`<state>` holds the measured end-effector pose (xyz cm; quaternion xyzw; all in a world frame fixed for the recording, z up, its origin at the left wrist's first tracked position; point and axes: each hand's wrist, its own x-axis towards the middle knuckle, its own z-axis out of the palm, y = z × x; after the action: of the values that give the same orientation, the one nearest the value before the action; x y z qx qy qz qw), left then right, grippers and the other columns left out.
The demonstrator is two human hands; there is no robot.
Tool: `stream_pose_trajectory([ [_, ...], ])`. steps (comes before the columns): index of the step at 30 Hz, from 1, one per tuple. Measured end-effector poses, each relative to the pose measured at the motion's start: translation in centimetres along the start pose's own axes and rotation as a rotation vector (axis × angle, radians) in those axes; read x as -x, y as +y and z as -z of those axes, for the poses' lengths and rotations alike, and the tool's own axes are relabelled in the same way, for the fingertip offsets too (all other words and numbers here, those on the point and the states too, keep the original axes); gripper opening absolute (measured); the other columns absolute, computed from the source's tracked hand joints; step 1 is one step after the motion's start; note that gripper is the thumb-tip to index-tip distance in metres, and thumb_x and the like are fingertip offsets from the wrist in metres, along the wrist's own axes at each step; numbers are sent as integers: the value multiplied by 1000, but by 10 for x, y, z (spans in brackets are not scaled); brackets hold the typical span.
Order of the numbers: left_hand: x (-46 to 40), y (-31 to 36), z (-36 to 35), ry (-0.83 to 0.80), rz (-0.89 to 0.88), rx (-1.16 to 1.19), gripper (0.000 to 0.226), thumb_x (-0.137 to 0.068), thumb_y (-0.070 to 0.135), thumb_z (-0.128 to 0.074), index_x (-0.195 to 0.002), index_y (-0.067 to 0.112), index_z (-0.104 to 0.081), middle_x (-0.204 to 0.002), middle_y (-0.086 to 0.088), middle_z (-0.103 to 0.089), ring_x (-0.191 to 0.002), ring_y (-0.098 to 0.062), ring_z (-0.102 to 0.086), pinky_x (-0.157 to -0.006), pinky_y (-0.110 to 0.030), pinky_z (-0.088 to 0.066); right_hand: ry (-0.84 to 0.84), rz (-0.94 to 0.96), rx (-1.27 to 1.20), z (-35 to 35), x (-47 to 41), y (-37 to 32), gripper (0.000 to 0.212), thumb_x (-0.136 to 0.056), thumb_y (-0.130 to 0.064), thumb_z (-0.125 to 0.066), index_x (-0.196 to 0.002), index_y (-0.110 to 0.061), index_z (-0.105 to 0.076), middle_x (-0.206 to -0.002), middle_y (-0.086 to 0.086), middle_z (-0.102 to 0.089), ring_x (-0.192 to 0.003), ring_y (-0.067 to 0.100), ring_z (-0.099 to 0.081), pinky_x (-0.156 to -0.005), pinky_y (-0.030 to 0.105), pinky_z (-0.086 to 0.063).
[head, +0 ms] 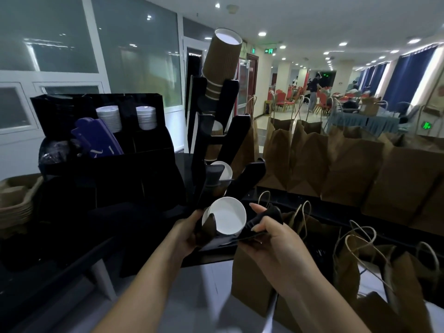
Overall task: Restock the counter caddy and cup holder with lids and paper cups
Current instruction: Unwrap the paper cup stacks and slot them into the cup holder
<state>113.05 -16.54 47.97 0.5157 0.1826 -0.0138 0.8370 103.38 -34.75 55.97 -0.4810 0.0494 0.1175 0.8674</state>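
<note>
Paper cups, white inside, are sitting mouth-up in the lowest slot of a tall black tiered cup holder (216, 131), nested between both hands. The left hand (189, 233) is gripping the slot's near-left prong; the right hand (269, 236) is pinching its right prong, likely steadying it. Above the grip, three more slots are holding brown ribbed cups (222, 61). Up and left, the black caddy (101, 140) is holding two white lid stacks (109, 117).

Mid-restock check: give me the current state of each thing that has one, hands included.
Cup holder: upright on the counter, tiers partly filled.
Brown cup stack: upside down, tilted in the top tier.
White cup: mouth toward the camera, in the lowest tier.
Lid stacks: two, standing in the caddy.
Left hand: grip on the lowest tier.
Right hand: grip on the lowest tier.
</note>
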Motion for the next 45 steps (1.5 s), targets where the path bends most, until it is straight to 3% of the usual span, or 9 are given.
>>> stream_pose_trajectory([
  [5,34,-7,-6,-32,0,-21,20,-92,24,-61,-91,5,-67,-89,-11,-70,-79,-22,-66,-50,-27,-55,-8,29,-2,10,30,0,45,-84,5,-40,-118,-13,-64,-115,21,-63,-109,36,-61,-97,50,-50],
  [9,68,-9,-7,-7,9,-20,22,-91,23,-63,-88,2,-67,-81,-12,-70,-75,-24,-65,-52,-29,-54,-27,38,-50,10,64,-2,45,-85,8,-36,-118,-7,-61,-110,22,-62,-101,37,-62,-79,45,-56],
  [16,126,-28,5,-58,35,11,19,-91,15,-62,-81,0,-66,-70,-10,-72,-63,-19,-68,-50,-27,-55,-14,44,-51,20,126,12,42,-85,7,-38,-117,-7,-62,-111,21,-63,-106,38,-61,-92,50,-52],
  [20,157,-45,10,-69,52,-14,18,-88,15,-64,-82,-2,-67,-74,-13,-72,-74,-25,-66,-73,-39,-55,-28,22,-58,37,159,20,46,-84,5,-40,-124,-8,-58,-122,25,-60,-111,41,-60,-97,52,-49],
  [26,210,-66,-2,-29,-18,3,34,-92,15,-59,-65,3,-74,-70,-11,-70,-66,-22,-66,-65,-35,-52,-95,-4,-14,61,210,14,43,-85,6,-41,-119,-12,-60,-117,22,-61,-110,40,-59,-95,49,-51],
  [30,251,-95,-11,11,-21,37,20,-94,15,-58,-82,0,-66,-66,-9,-72,-73,-23,-65,-60,-33,-54,-123,-34,57,87,241,7,39,-86,5,-42,-116,-11,-61,-121,25,-59,-112,40,-58,-98,50,-49],
  [35,292,-143,-11,114,-16,70,10,-91,11,-59,-90,2,-65,-68,-5,-74,-79,-23,-66,-58,-30,-53,-184,-120,87,120,272,5,38,-86,6,-41,-116,-8,-61,-124,25,-56,-111,40,-57,-82,41,-56],
  [40,331,-192,8,120,-10,164,38,-76,25,-69,-107,3,-67,-101,-11,-73,-96,-26,-67,-64,-33,-57,-203,-198,166,141,290,28,38,-86,7,-40,-113,-9,-62,-122,17,-53,-105,36,-57,-81,43,-57],
  [45,352,-211,28,207,61,140,37,-100,11,-43,-132,-7,-47,-135,-27,-52,-90,-27,-58,-72,-34,-51,-177,-271,176,139,297,46,37,-85,8,-41,-108,-8,-65,-110,17,-54,-103,36,-57,-97,52,-50],
])
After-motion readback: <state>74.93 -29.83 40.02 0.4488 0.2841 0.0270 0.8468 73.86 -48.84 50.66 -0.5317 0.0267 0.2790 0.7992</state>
